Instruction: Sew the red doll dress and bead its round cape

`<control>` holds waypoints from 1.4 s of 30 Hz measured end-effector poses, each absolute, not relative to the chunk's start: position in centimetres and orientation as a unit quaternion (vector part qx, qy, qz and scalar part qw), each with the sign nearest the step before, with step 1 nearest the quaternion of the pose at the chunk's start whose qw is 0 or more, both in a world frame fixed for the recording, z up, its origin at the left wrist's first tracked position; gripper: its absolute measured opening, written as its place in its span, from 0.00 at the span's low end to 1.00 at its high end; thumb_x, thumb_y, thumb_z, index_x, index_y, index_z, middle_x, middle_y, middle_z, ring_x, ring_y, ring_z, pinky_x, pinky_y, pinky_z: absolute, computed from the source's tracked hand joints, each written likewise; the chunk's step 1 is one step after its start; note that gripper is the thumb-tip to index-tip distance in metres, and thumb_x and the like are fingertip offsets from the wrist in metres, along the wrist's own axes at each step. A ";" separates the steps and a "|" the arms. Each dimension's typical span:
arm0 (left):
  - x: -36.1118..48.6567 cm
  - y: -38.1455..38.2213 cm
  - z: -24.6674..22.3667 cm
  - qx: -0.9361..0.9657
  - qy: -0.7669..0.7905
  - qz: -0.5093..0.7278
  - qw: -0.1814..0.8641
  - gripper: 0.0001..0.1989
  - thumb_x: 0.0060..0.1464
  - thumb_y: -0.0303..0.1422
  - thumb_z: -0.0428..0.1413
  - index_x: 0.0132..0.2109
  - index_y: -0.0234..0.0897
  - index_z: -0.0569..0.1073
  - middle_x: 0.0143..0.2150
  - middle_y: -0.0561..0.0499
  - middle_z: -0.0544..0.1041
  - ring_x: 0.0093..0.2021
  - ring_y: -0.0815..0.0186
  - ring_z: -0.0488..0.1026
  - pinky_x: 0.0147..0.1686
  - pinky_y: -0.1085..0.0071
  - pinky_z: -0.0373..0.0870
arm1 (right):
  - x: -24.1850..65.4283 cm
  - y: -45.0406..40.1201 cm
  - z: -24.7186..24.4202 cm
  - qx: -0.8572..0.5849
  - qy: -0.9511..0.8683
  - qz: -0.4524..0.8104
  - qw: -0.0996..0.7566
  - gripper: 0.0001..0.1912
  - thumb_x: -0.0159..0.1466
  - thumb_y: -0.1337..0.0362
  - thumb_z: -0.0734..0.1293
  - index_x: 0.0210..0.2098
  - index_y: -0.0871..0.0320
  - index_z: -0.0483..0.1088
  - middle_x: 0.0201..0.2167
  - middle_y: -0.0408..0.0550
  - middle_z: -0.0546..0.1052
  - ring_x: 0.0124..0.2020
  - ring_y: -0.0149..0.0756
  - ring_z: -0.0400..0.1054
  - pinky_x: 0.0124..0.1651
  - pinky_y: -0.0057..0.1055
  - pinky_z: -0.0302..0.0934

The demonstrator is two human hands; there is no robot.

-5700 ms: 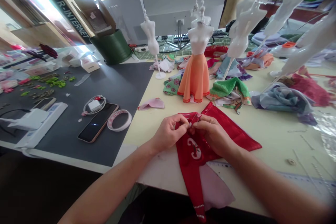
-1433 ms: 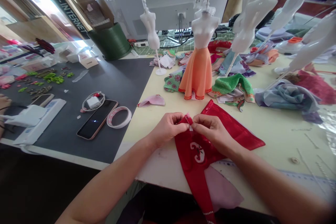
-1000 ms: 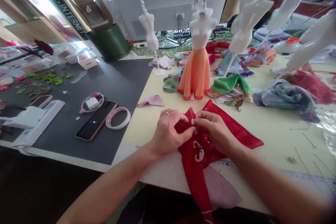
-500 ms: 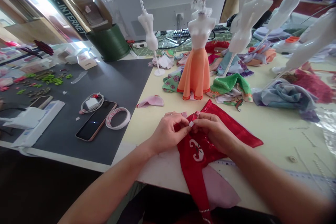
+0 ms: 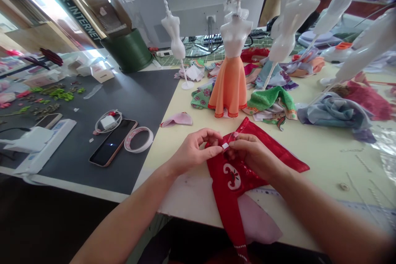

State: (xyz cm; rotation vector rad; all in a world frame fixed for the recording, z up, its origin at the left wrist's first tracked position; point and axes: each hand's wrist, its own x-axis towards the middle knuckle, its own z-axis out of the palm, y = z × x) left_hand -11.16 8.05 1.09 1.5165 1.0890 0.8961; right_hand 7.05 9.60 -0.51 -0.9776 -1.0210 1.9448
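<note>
A small white square piece sits at the fingertips of my right hand, pinched between thumb and finger. A bit of pink material shows by that hand's index finger. My left hand has its thumb tip at the white piece's left edge, with its index finger lifted away from the thumb. Beneath both hands lies a red doll-size garment with a white curled motif. Part of it is covered by my right hand, and its lower end hangs over the table edge. Pink cloth lies beside it.
Beyond my hands, a white mannequin wears an orange skirt. Several bare mannequins and cloth scraps surround it. Leftward are a tape roll, a phone and a power strip. A ruler lies near the front edge.
My left index finger has lifted off its pinch and the left hand has opened, shifting slightly left. My right hand still pinches the white piece in almost the same place.
</note>
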 end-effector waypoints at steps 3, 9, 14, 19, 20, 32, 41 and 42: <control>-11.0 7.9 1.1 0.640 0.447 0.423 0.461 0.07 0.51 0.34 0.58 0.36 0.35 0.71 0.30 0.53 0.70 0.32 0.70 0.67 0.36 0.72 0.65 | 7.0 9.6 -0.5 -0.387 -0.385 0.754 0.366 0.05 0.50 0.66 0.68 0.20 0.60 0.69 0.18 0.43 0.71 0.21 0.29 0.63 0.28 0.27 0.58; -10.4 7.6 1.4 0.716 0.451 0.373 0.380 0.04 0.51 0.29 0.57 0.29 0.35 0.72 0.26 0.53 0.71 0.29 0.69 0.66 0.38 0.69 0.64 | 7.0 9.4 -0.9 -0.392 -0.411 0.735 0.370 0.07 0.51 0.67 0.68 0.19 0.60 0.68 0.16 0.41 0.70 0.19 0.27 0.62 0.25 0.26 0.56; -10.4 7.7 1.1 0.729 0.461 0.342 0.373 0.02 0.50 0.28 0.57 0.30 0.35 0.74 0.27 0.52 0.73 0.30 0.69 0.68 0.36 0.70 0.65 | 6.9 9.4 -1.0 -0.385 -0.437 0.730 0.357 0.06 0.52 0.67 0.68 0.20 0.60 0.70 0.17 0.42 0.71 0.19 0.27 0.63 0.25 0.26 0.57; -10.6 7.9 1.0 0.716 0.471 0.331 0.394 0.03 0.50 0.28 0.56 0.31 0.34 0.74 0.28 0.52 0.74 0.30 0.69 0.69 0.32 0.73 0.65 | 6.7 9.3 -0.5 -0.402 -0.462 0.705 0.356 0.05 0.52 0.67 0.68 0.21 0.60 0.70 0.18 0.42 0.71 0.20 0.27 0.63 0.26 0.25 0.58; -10.6 7.9 1.0 0.715 0.473 0.327 0.397 0.03 0.51 0.28 0.56 0.31 0.35 0.74 0.28 0.52 0.74 0.30 0.69 0.69 0.32 0.73 0.65 | 6.7 9.2 -0.4 -0.407 -0.471 0.697 0.357 0.05 0.52 0.67 0.67 0.21 0.60 0.70 0.18 0.41 0.71 0.21 0.27 0.63 0.25 0.25 0.57; -10.5 7.9 0.8 0.747 0.507 0.321 0.286 0.05 0.51 0.28 0.55 0.28 0.35 0.73 0.27 0.51 0.75 0.32 0.67 0.69 0.38 0.69 0.64 | 6.3 8.8 -0.8 -0.423 -0.565 0.591 0.390 0.05 0.55 0.66 0.65 0.24 0.60 0.68 0.23 0.42 0.71 0.25 0.29 0.63 0.26 0.25 0.58; -10.5 7.9 0.9 0.749 0.512 0.305 0.291 0.05 0.50 0.28 0.54 0.27 0.35 0.72 0.28 0.52 0.75 0.32 0.67 0.69 0.38 0.69 0.64 | 6.3 8.7 -1.1 -0.431 -0.648 0.496 0.384 0.05 0.56 0.67 0.63 0.25 0.60 0.68 0.22 0.42 0.70 0.25 0.29 0.61 0.25 0.24 0.55; -10.5 7.9 0.9 0.750 0.511 0.305 0.290 0.06 0.50 0.27 0.54 0.27 0.35 0.71 0.27 0.52 0.75 0.31 0.68 0.69 0.38 0.70 0.63 | 6.3 8.6 -1.1 -0.433 -0.657 0.483 0.383 0.05 0.56 0.68 0.62 0.26 0.60 0.69 0.23 0.42 0.70 0.25 0.29 0.61 0.25 0.25 0.56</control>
